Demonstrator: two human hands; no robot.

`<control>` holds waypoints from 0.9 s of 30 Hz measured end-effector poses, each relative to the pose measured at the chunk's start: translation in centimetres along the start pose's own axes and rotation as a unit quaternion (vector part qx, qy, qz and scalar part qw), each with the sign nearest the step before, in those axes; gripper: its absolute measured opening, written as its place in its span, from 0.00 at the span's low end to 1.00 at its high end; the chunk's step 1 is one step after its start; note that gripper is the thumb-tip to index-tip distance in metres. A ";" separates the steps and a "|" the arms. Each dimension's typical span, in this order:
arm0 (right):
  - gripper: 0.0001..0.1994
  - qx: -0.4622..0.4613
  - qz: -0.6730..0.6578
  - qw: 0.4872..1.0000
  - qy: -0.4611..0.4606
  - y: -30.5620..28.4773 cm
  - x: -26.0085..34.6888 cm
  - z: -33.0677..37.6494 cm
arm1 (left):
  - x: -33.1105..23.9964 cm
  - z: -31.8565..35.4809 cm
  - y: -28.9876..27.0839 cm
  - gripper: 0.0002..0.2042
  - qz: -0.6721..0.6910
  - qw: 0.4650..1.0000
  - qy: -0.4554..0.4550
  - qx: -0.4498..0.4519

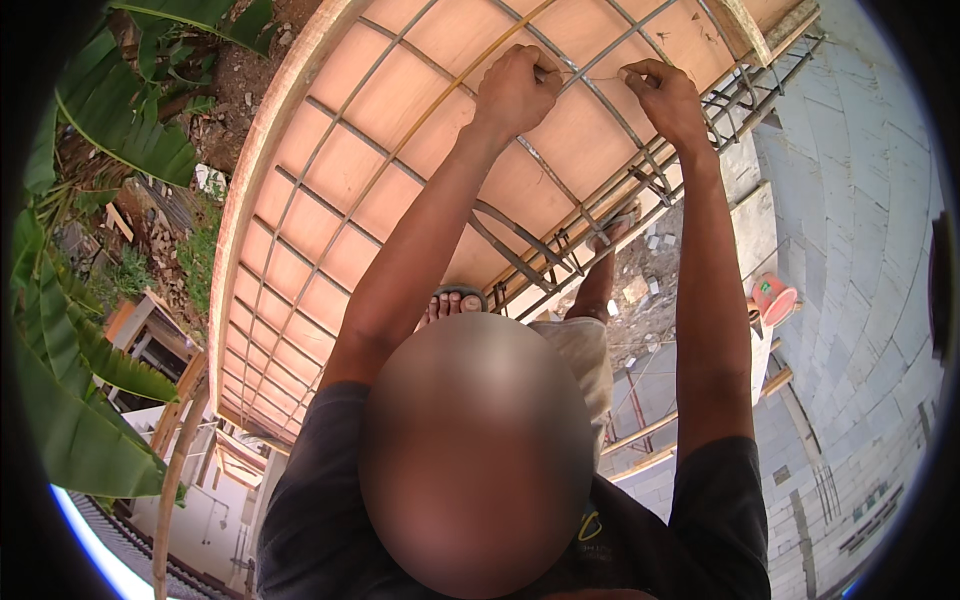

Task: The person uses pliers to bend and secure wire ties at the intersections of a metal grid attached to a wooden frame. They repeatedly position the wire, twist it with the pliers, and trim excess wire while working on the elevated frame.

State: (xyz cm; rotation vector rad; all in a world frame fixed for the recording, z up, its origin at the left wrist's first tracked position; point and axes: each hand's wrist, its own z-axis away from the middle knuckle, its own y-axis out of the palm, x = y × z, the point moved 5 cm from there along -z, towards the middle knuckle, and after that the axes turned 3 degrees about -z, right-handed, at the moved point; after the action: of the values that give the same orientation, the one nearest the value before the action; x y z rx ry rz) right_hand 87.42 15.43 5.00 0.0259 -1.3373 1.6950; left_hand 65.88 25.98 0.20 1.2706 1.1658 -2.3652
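Between my two hands runs a thin tie wire, drawn across a crossing of the steel rebar grid. My left hand is closed, its thumb and fingers pinching one end of the wire just left of the crossing. The other end is in my right hand, pinched between thumb and bent fingers, over the grid near the beam cage. Under the bars lies an orange-brown plywood form. How the wire passes around the bars is too fine to make out.
A wooden edge board curves along the left, with banana leaves beyond. On the right, a rebar beam cage borders a drop, where a reddish bucket and grey block walls show. My sandalled foot rests by the bars.
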 end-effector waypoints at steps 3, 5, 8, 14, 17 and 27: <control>0.17 -0.028 0.030 0.999 -0.003 0.6 0.3 -0.4 | -0.4 0.6 0.5 0.14 0.063 0.997 -0.039 -0.007; 0.18 -0.043 0.028 0.999 0.004 1.3 -0.1 -0.4 | -0.5 0.9 0.8 0.14 0.125 0.990 -0.057 -0.019; 0.19 -0.049 -0.015 0.998 0.045 2.0 0.4 -0.3 | -0.3 1.2 0.9 0.11 0.195 0.979 -0.020 -0.049; 0.16 0.001 -0.291 0.949 0.119 2.5 1.8 1.3 | -0.8 2.4 1.2 0.09 0.204 0.973 0.066 -0.088; 0.13 0.026 -0.419 0.895 0.150 4.1 2.6 3.5 | -2.0 1.4 1.0 0.10 0.197 0.973 0.051 -0.105; 0.22 0.084 -0.478 0.859 0.163 4.0 6.3 8.9 | -2.1 1.7 1.1 0.13 0.253 0.953 0.148 -0.076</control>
State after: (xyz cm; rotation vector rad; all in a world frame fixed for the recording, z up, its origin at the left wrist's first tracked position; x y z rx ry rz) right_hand 76.81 12.85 8.99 0.4187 -0.6995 0.8855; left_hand 66.67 23.65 1.80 1.6684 0.9265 -1.7283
